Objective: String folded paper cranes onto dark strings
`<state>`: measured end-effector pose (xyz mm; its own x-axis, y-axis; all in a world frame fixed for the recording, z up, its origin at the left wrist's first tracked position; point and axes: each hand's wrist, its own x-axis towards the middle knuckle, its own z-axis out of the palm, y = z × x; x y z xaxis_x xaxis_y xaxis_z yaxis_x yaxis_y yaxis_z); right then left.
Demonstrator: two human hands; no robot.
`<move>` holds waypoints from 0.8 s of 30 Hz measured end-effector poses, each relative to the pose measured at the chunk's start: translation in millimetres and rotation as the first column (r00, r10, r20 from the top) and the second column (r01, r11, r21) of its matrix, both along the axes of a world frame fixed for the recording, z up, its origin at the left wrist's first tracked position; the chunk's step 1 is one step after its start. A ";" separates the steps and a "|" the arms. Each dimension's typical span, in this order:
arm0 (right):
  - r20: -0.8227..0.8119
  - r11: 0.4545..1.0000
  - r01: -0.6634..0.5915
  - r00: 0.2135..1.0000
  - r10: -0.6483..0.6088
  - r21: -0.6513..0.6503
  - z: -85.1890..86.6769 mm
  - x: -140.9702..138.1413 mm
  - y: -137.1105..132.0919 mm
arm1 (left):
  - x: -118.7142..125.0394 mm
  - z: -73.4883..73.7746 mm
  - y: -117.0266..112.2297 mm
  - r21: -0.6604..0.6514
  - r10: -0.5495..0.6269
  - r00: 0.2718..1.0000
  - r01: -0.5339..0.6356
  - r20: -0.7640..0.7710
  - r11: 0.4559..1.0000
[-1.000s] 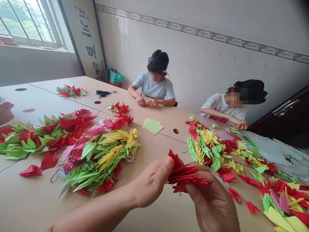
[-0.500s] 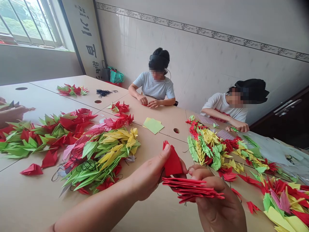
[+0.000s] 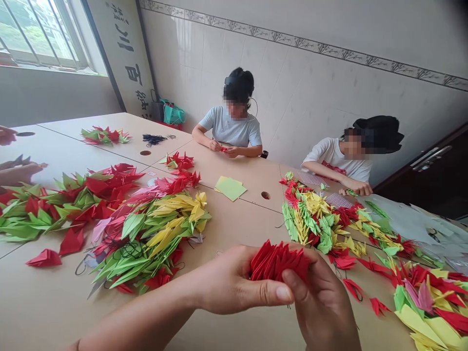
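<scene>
Your left hand (image 3: 237, 280) and right hand (image 3: 321, 307) grip a bunch of red paper cranes (image 3: 278, 261) between closed fingers (image 3: 314, 263), held just above the tabletop (image 3: 234, 229). Heaps of green, yellow and red cranes (image 3: 146, 234) lie to either side. Across the tabletop, a seated person (image 3: 230, 126) and a second seated person (image 3: 336, 161) sit before a tiled wall (image 3: 292, 63).

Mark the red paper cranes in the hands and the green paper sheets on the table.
red paper cranes (image 3: 278, 261): head view, middle of the bundle
green paper sheets (image 3: 231, 190): head view, top sheet
</scene>
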<state>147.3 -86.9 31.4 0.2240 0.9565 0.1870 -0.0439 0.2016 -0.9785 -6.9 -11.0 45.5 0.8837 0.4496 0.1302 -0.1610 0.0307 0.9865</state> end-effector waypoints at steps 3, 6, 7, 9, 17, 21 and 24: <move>0.016 1.000 -0.015 1.000 0.015 0.018 -5.5 2.1 1.3 | 3.6 -2.6 -0.7 -0.076 -0.007 1.000 0.007 0.001 0.997; 0.035 0.999 -0.015 0.999 0.013 0.052 -11.5 3.2 3.4 | 5.3 -4.6 -0.1 -0.111 0.010 1.000 -0.012 -0.024 0.994; 0.028 0.998 -0.014 1.000 0.012 0.061 -12.8 3.3 4.1 | 5.3 -5.1 0.3 -0.109 0.017 0.999 -0.021 -0.037 0.994; -0.003 0.998 -0.039 0.999 0.039 0.059 -13.3 3.0 4.8 | 4.6 -5.6 1.2 -0.087 0.025 0.998 -0.030 -0.060 0.996; 0.157 0.983 -0.165 0.972 0.176 -0.084 0.4 -0.9 3.1 | 2.8 -4.2 4.1 0.033 -0.018 0.995 0.022 -0.103 0.999; 0.246 0.987 -0.153 0.956 0.162 -0.057 -12.4 3.8 10.9 | 5.7 -14.9 9.4 0.035 0.028 0.995 -0.025 -0.098 0.999; 0.309 0.992 -0.092 0.944 0.113 -0.082 -38.2 7.7 17.8 | 9.8 -37.6 12.8 -0.056 0.122 0.988 -0.127 -0.091 0.990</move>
<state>155.0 -69.1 -6.8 0.0644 0.9837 0.1680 0.2488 0.1472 -0.9573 3.0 1.8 7.9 0.8270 0.5617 0.0245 -0.0812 0.0764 0.9938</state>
